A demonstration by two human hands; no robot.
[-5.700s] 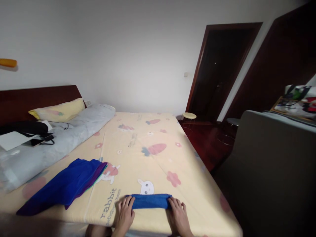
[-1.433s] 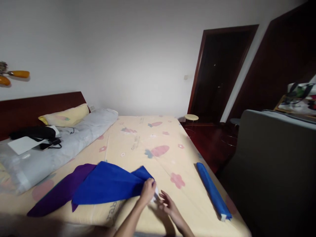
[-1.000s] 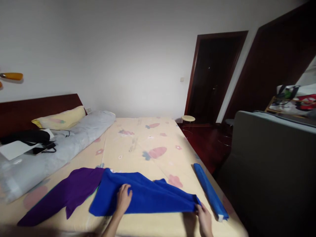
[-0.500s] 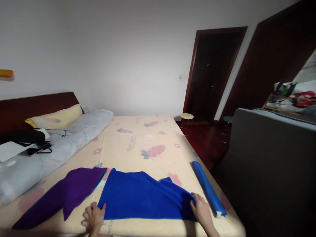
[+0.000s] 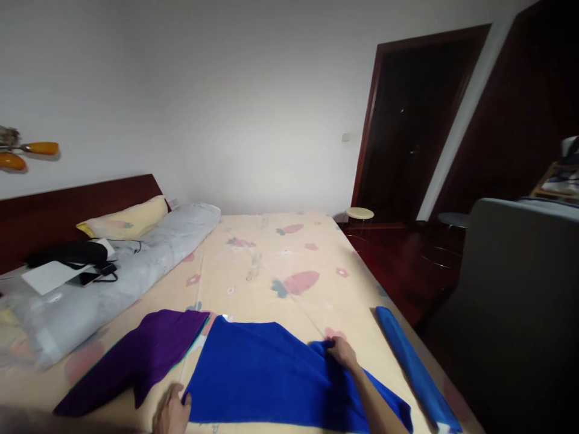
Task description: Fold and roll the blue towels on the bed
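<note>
Right grip (image 5: 342, 351) pinches blue towel (image 5: 271, 380) far corner, arm outstretched; left grip (image 5: 172, 413) pins near corner.

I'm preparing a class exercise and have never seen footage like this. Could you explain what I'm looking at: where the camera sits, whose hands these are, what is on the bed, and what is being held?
The camera is worn on a person's head, looking forward and down, so both bare hands are the wearer's own. On the bed lies a spread blue cloth. The left hand touches its near left corner; the right hand pinches its far right corner. A purple cloth lies to the left, and a rolled blue cloth along the bed's right edge. A yellow pillow and a grey bolster lie by the headboard.
</note>
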